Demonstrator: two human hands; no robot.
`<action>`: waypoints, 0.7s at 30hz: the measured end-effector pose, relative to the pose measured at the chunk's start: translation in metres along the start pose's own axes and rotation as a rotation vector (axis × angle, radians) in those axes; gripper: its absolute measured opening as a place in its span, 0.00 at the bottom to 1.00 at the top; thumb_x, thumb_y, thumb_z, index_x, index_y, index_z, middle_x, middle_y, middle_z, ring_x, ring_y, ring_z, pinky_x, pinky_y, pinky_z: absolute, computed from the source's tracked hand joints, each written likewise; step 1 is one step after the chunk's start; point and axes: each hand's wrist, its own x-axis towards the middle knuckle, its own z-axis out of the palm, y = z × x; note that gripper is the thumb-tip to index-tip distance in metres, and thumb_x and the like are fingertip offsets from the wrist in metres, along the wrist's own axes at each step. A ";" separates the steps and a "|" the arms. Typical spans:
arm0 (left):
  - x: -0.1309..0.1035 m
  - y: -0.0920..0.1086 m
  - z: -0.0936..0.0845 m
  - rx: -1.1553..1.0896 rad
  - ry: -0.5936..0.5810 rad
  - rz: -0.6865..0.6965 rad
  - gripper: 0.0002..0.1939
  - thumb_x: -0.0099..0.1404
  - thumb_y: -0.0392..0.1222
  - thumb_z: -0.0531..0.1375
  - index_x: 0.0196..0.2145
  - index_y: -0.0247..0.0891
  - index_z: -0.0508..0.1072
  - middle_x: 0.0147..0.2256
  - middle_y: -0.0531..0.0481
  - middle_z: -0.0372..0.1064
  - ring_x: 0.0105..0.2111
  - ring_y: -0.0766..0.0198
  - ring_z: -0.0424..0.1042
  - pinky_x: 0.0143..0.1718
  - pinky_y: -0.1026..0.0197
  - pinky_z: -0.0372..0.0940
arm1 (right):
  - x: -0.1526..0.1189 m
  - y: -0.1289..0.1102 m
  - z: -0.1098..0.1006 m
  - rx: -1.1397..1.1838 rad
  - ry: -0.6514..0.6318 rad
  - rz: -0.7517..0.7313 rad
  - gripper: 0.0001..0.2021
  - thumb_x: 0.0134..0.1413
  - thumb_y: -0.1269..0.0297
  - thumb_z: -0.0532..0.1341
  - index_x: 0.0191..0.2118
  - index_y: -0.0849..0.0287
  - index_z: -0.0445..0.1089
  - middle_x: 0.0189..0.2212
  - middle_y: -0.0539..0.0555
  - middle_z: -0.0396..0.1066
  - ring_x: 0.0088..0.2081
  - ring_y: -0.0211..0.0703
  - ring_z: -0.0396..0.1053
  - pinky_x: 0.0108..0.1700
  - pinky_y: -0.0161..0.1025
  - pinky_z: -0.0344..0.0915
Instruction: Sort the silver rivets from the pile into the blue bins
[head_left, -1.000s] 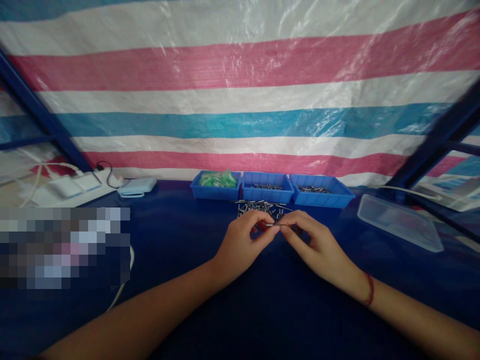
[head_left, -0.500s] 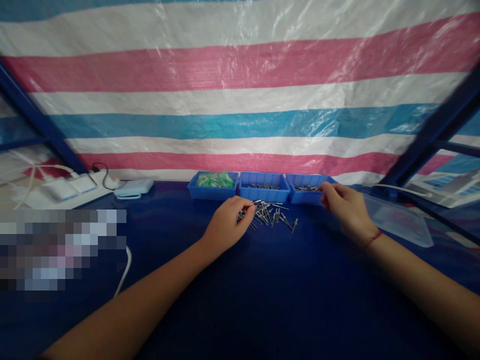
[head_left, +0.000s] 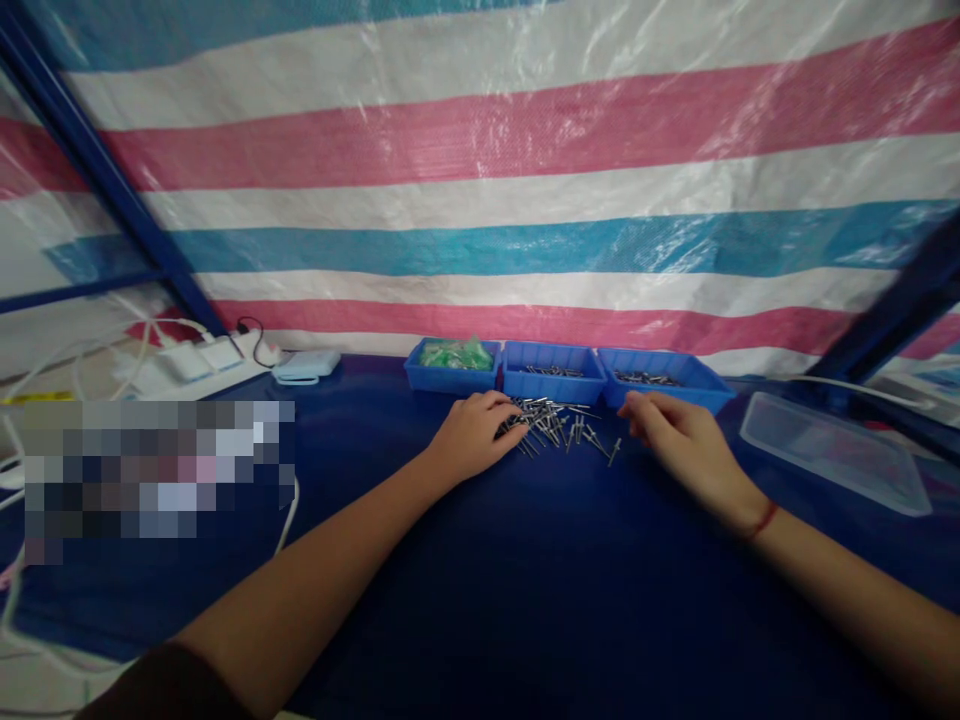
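Note:
A loose pile of metal blind rivets [head_left: 551, 420] lies on the dark blue tabletop [head_left: 525, 590]. My left hand [head_left: 476, 435] rests at the pile's left side, thumb and fingers apart around its edge. To the right of the pile, my right hand [head_left: 679, 440] hovers before the right blue bin [head_left: 701, 385], its fingers curled together. Whatever they may hold is hidden. More rivets [head_left: 649, 378] lie in that bin, and the middle blue bin [head_left: 555, 390] also contains some. The left blue bin [head_left: 450, 380] holds green-and-clear plastic packaging [head_left: 456, 354].
A clear plastic lid [head_left: 832, 455] lies at the right. On the left are a white power strip [head_left: 202, 365] with plugs and cables, a light blue case [head_left: 307, 367] and a pixelated area. Blue frame posts [head_left: 112, 190] flank a striped tarp [head_left: 480, 240] behind the bins.
My right hand has come down from over the right bin towards the pile. The left hand's thumb and fingers have spread a little. The view has turned slightly left.

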 end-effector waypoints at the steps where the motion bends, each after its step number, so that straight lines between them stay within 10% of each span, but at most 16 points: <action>1: 0.000 0.001 0.000 -0.009 -0.002 0.021 0.15 0.66 0.47 0.53 0.45 0.39 0.72 0.46 0.47 0.69 0.44 0.57 0.68 0.46 0.53 0.62 | -0.002 -0.002 0.001 -0.036 -0.021 -0.034 0.21 0.55 0.48 0.50 0.25 0.59 0.68 0.18 0.49 0.64 0.21 0.38 0.62 0.24 0.36 0.56; 7: 0.000 0.005 0.003 -0.076 -0.019 0.154 0.11 0.67 0.40 0.51 0.39 0.37 0.72 0.41 0.48 0.69 0.41 0.61 0.68 0.46 0.57 0.62 | -0.014 -0.005 0.011 -0.155 -0.117 -0.223 0.19 0.58 0.52 0.50 0.24 0.57 0.66 0.21 0.50 0.67 0.25 0.40 0.65 0.29 0.37 0.61; 12: -0.004 0.014 0.003 -0.031 0.087 -0.003 0.20 0.64 0.51 0.54 0.49 0.38 0.68 0.49 0.42 0.63 0.50 0.53 0.63 0.51 0.49 0.60 | -0.016 0.001 0.025 -0.309 -0.044 -0.383 0.16 0.57 0.53 0.53 0.40 0.59 0.69 0.39 0.58 0.71 0.42 0.50 0.67 0.47 0.47 0.62; 21: -0.006 0.016 0.007 -0.014 -0.072 -0.057 0.34 0.62 0.61 0.52 0.59 0.36 0.58 0.60 0.35 0.52 0.59 0.47 0.53 0.58 0.46 0.51 | -0.016 0.013 0.037 -0.493 -0.112 -0.394 0.27 0.56 0.46 0.51 0.51 0.64 0.63 0.53 0.65 0.64 0.56 0.58 0.58 0.56 0.55 0.57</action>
